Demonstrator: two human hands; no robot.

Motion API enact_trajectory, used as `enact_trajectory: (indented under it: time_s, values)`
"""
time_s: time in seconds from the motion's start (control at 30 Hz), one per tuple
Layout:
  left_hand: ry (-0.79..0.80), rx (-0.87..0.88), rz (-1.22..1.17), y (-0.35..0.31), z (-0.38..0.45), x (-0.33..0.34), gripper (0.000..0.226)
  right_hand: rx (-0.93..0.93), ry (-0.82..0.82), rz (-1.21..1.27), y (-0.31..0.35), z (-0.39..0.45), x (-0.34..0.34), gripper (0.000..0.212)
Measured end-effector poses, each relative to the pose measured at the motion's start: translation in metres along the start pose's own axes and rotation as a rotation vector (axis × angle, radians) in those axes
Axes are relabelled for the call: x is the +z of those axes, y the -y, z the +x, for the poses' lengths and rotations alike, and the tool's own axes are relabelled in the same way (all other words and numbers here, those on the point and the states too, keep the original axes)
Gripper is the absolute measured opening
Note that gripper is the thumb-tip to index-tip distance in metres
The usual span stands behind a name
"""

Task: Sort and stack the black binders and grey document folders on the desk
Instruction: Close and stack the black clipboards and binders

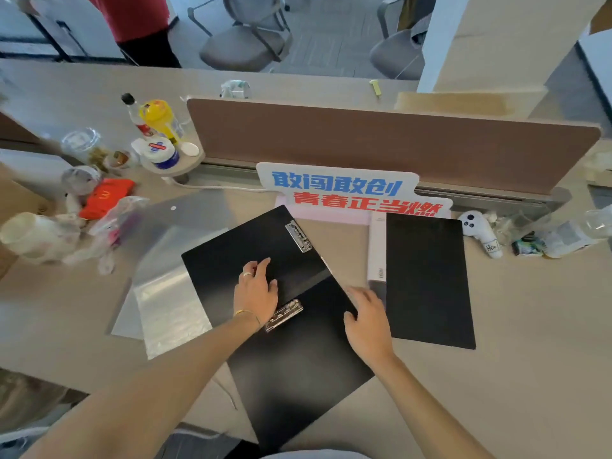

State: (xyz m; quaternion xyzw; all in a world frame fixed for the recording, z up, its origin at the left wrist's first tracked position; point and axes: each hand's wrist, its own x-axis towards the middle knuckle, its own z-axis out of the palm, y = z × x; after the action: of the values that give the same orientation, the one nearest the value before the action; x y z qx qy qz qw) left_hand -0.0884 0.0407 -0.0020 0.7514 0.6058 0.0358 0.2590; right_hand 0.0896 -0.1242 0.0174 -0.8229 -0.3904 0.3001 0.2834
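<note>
An opened black binder (291, 359) lies flat and skewed in the middle of the desk, its two metal clips (299, 236) showing. My left hand (256, 291) rests palm down on its upper leaf, fingers spread. My right hand (367, 318) lies flat on the binder's right edge. A closed black binder (429, 279) with a white spine lies to the right. Grey translucent document folders (165, 293) lie overlapped at the left, partly under the open binder.
A brown partition (381, 144) runs across the back with a white sign (347, 190) in front. Bottles, jars and bags crowd the left side (99, 200). A white controller (477, 226) and plastic bottles sit at the far right. A person stands beyond the desk.
</note>
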Motion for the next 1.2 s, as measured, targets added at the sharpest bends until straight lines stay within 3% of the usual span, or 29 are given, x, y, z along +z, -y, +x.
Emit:
enact_trajectory:
  time_s: [0.2,0.37,0.53,1.0,1.2]
  values:
    - [-0.050,-0.138,0.033,0.089,0.013,-0.053,0.052,0.099,0.213,-0.136,0.039,0.000,0.091,0.066]
    - [-0.039,-0.160,0.075,0.150,0.027,-0.082,0.051,0.322,0.308,-0.270,0.063,0.007,0.146,0.111]
    - [0.017,-0.176,0.041,0.185,0.031,-0.088,0.052,0.290,0.297,-0.474,0.063,0.003,0.174,0.135]
    - [0.098,-0.329,-0.268,0.236,0.037,-0.109,0.054,-0.120,0.455,-0.816,0.070,0.035,0.165,0.138]
    - [0.004,-0.341,-0.325,0.237,0.017,-0.124,0.048,-0.222,0.359,-0.980,0.091,0.046,0.168,0.123]
